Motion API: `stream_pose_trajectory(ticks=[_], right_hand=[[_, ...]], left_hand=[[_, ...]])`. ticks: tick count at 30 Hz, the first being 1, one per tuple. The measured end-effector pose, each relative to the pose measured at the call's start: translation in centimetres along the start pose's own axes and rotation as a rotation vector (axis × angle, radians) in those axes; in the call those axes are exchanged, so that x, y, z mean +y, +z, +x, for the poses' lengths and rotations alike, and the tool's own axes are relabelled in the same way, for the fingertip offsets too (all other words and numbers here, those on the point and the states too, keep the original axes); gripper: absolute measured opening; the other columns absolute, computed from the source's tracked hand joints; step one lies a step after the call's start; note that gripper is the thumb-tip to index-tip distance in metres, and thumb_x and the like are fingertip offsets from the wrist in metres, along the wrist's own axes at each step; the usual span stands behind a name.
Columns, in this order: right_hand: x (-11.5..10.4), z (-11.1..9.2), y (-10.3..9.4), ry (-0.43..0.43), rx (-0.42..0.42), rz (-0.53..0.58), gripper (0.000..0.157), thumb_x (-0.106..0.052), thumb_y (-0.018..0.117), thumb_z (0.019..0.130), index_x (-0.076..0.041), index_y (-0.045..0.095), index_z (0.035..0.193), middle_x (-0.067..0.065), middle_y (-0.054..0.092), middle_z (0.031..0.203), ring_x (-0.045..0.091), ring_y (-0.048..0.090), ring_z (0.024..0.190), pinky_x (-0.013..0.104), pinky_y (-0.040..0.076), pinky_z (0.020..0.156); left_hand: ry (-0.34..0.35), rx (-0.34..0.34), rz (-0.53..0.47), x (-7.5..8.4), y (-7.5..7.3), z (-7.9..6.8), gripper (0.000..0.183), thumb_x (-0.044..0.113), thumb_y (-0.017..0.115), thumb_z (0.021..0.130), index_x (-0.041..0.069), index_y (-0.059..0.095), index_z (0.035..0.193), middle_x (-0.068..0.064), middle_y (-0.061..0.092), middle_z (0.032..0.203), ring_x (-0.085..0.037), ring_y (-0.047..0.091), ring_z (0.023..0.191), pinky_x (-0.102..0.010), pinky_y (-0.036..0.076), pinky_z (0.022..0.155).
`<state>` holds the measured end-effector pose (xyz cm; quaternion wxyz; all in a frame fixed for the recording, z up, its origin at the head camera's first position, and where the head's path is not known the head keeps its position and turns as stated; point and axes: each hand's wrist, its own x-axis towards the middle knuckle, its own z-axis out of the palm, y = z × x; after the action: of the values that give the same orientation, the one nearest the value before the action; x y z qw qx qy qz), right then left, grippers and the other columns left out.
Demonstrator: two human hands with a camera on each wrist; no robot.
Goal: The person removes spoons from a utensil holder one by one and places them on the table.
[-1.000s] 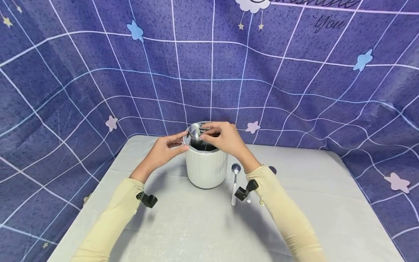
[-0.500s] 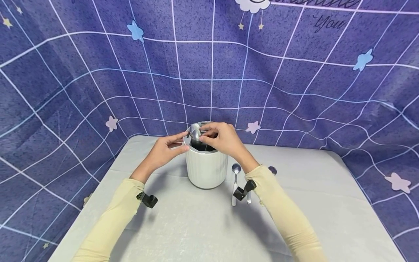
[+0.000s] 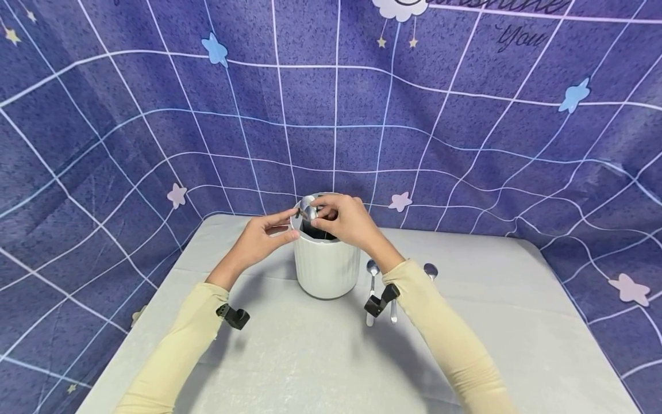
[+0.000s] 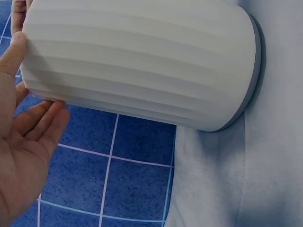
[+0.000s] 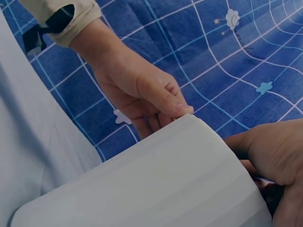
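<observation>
A white ribbed utensil holder (image 3: 327, 267) stands upright on the table, its inside dark. My left hand (image 3: 261, 238) holds its left rim, with the thumb at the near side and the fingers farther round. The right hand (image 3: 347, 218) is over the opening and pinches a metal spoon (image 3: 308, 207), whose bowl points up at the left rim near the left fingertips. The spoon's lower part is hidden in the holder. In the left wrist view the holder's wall (image 4: 137, 66) fills the top. In the right wrist view my right fingers (image 5: 241, 142) are at the rim, partly hidden.
On the grey-white tablecloth (image 3: 289, 351), right of the holder, lies a spoon (image 3: 373, 268) with a pale handle. Another spoon (image 3: 430, 270) lies partly under the right forearm. A purple gridded cloth (image 3: 331, 103) with stars hangs behind and at both sides.
My right hand has shifted slightly left over the opening, covering the fork tines that showed beside the spoon. More of the far-right spoon's bowl shows. The left hand stays put.
</observation>
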<state>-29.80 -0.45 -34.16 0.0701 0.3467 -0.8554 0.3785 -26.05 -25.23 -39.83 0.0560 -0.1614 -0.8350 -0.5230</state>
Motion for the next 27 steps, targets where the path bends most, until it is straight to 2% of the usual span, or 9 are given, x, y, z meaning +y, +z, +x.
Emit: stream_pose_trajectory(ticks=[6, 11, 15, 18, 22, 27], right_hand=[[0.1, -0.1, 0.0, -0.025, -0.014, -0.004, 0.037, -0.016, 0.082, 0.089, -0.010, 0.073, 0.125, 0.001, 0.079, 0.094, 0.009, 0.070, 0.080, 0.024, 0.058, 0.071], [0.2, -0.1, -0.2, -0.017, -0.029, 0.049, 0.036, -0.015, 0.080, 0.091, -0.012, 0.072, 0.126, 0.002, 0.079, 0.096, 0.011, 0.072, 0.083, 0.027, 0.060, 0.072], [0.5, -0.1, -0.4, -0.007, -0.022, 0.130, 0.033, -0.014, 0.079, 0.092, -0.013, 0.073, 0.124, 0.002, 0.079, 0.097, 0.011, 0.074, 0.089, 0.029, 0.062, 0.077], [0.7, -0.1, -0.6, -0.016, -0.016, 0.232, 0.032, -0.012, 0.078, 0.093, -0.012, 0.073, 0.124, 0.005, 0.079, 0.098, 0.013, 0.075, 0.091, 0.029, 0.063, 0.079], [1.0, -0.1, -0.8, -0.034, -0.008, 0.339, 0.032, -0.009, 0.075, 0.094, -0.009, 0.072, 0.125, 0.007, 0.079, 0.098, 0.015, 0.075, 0.089, 0.027, 0.062, 0.071], [1.0, -0.2, -1.1, -0.052, 0.013, 0.387, 0.031, -0.007, 0.075, 0.094, -0.007, 0.072, 0.125, 0.009, 0.079, 0.098, 0.016, 0.075, 0.088, 0.025, 0.059, 0.067]], left_hand=[[0.000, -0.001, 0.004, 0.0, 0.0, 0.0, 0.063, 0.038, 0.079, 0.092, 0.018, 0.058, 0.147, -0.009, 0.056, 0.149, -0.034, 0.060, 0.129, -0.043, 0.055, 0.104], [0.001, 0.003, 0.007, 0.2, 0.1, 0.1, 0.061, 0.037, 0.079, 0.092, 0.018, 0.059, 0.146, -0.009, 0.057, 0.148, -0.033, 0.060, 0.129, -0.042, 0.055, 0.103], [0.007, 0.007, 0.006, 0.2, 0.1, 0.1, 0.060, 0.034, 0.079, 0.092, 0.017, 0.059, 0.146, -0.010, 0.057, 0.148, -0.034, 0.060, 0.129, -0.043, 0.055, 0.104], [0.010, 0.006, -0.008, 0.1, 0.1, 0.1, 0.058, 0.030, 0.078, 0.093, 0.015, 0.059, 0.146, -0.012, 0.056, 0.148, -0.035, 0.059, 0.129, -0.047, 0.053, 0.106], [0.006, 0.007, -0.012, 0.2, 0.1, 0.0, 0.058, 0.028, 0.078, 0.094, 0.015, 0.059, 0.146, -0.013, 0.056, 0.148, -0.036, 0.059, 0.130, -0.048, 0.053, 0.106], [-0.005, 0.004, 0.001, 0.2, 0.1, 0.0, 0.059, 0.033, 0.078, 0.093, 0.017, 0.059, 0.146, -0.012, 0.056, 0.148, -0.035, 0.059, 0.130, -0.043, 0.055, 0.104]])
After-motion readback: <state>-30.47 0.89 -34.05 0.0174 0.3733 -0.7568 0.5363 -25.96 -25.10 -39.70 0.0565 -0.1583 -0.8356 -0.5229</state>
